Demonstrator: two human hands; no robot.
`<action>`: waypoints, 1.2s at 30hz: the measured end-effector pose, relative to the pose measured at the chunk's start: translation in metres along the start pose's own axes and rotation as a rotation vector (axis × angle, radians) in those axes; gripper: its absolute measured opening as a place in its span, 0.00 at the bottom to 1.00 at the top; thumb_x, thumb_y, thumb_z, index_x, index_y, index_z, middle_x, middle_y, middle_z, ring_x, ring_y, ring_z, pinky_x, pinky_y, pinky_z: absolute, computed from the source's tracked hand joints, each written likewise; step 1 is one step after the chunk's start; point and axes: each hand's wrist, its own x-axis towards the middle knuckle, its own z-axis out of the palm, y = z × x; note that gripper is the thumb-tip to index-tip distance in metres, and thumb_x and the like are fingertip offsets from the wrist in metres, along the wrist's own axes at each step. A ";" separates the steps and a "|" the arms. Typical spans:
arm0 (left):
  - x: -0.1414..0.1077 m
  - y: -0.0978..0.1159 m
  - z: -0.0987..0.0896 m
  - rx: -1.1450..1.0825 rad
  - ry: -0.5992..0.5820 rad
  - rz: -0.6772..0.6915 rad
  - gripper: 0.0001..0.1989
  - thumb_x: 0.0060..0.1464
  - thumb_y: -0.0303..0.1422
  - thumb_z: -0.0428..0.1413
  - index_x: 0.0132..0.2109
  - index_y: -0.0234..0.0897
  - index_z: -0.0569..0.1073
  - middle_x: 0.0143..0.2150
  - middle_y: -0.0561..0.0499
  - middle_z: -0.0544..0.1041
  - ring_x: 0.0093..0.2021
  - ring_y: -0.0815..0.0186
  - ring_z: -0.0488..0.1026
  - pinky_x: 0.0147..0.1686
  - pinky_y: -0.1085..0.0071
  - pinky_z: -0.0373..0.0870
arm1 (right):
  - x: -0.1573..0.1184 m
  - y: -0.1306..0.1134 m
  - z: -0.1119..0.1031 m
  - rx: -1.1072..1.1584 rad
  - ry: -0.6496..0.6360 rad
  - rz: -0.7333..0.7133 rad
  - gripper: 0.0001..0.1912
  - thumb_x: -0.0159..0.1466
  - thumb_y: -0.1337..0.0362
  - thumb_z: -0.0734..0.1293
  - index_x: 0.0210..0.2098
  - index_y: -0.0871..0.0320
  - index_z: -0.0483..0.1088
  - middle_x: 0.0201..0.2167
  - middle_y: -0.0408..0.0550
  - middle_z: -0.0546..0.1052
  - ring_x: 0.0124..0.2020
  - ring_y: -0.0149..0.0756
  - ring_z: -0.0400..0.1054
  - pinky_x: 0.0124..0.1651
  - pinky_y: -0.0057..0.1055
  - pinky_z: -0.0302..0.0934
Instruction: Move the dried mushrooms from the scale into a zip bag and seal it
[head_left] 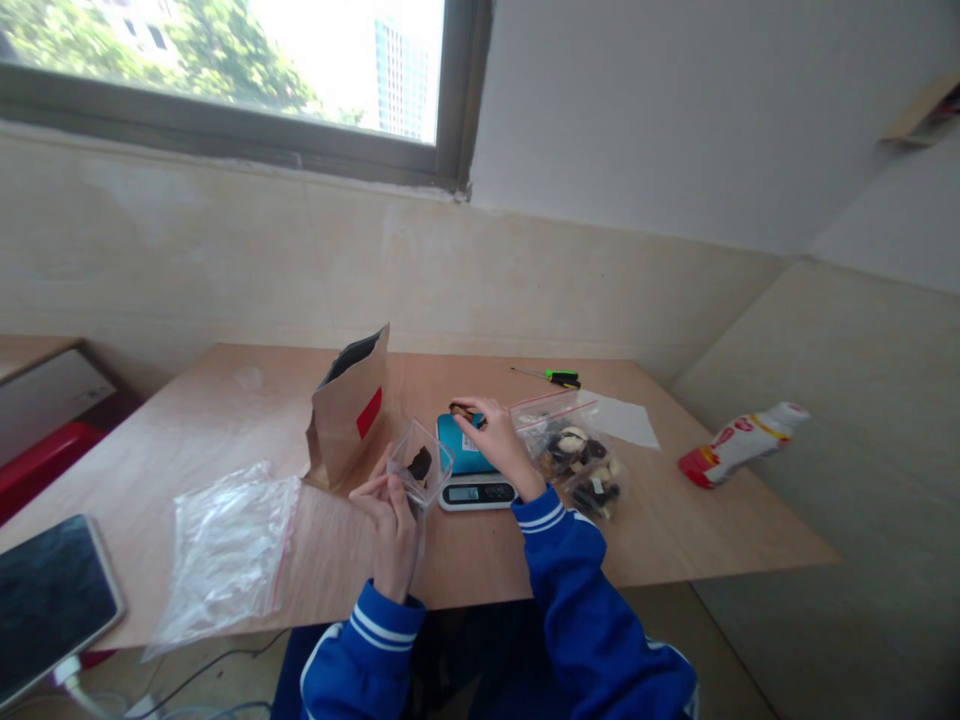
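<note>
Holding a clear plastic bag (pixel 435 482) open in the head view, your left hand (pixel 391 520) has its fingers and thumb clamped on the bag's side, near the front of the wooden table (pixel 465 575). One dark dried piece (pixel 420 463) already lies inside it, so the filling looks barely begun. Your right hand (pixel 501 437) has its thumb and fingertips together on a brown dried piece (pixel 460 410), which is held above the blue top of the digital scale (pixel 478 493) and is not in the bag. The scale's display is lit, but its figures are too small for you to read. Just to the right, a larger zip bag (pixel 568 450) and a smaller zip bag (pixel 598 490) both hold mixed dark and pale pieces; whether they are sealed, you cannot tell. Behind your left hand, the kraft paper pouch (pixel 345 418) stands upright with its mouth open, its contents hidden. Flat plastic bags (pixel 232 550) at the left look unfilled. Apart from these lie a green-and-black screwdriver (pixel 561 376), a white sheet (pixel 630 420) and a red-and-white bottle (pixel 742 445).
</note>
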 end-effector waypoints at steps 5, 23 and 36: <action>0.000 0.001 0.000 -0.006 -0.009 -0.018 0.08 0.60 0.38 0.48 0.37 0.40 0.56 0.50 0.34 0.73 0.51 0.57 0.74 0.45 0.57 0.74 | -0.002 -0.031 -0.019 0.277 -0.046 -0.134 0.15 0.64 0.59 0.65 0.50 0.52 0.70 0.49 0.46 0.76 0.52 0.35 0.68 0.55 0.33 0.59; -0.004 -0.005 -0.005 -0.034 -0.016 -0.050 0.10 0.61 0.40 0.48 0.38 0.40 0.55 0.56 0.25 0.68 0.52 0.55 0.74 0.46 0.53 0.73 | -0.007 0.082 0.005 -0.009 -0.208 0.051 0.11 0.55 0.69 0.70 0.39 0.61 0.73 0.43 0.55 0.74 0.49 0.43 0.68 0.54 0.41 0.60; -0.006 0.002 -0.010 0.021 -0.020 -0.056 0.10 0.61 0.39 0.47 0.37 0.40 0.56 0.50 0.32 0.72 0.52 0.55 0.73 0.47 0.53 0.71 | -0.017 0.035 -0.015 0.324 0.002 0.116 0.12 0.60 0.60 0.67 0.40 0.60 0.74 0.42 0.53 0.78 0.43 0.37 0.73 0.48 0.37 0.66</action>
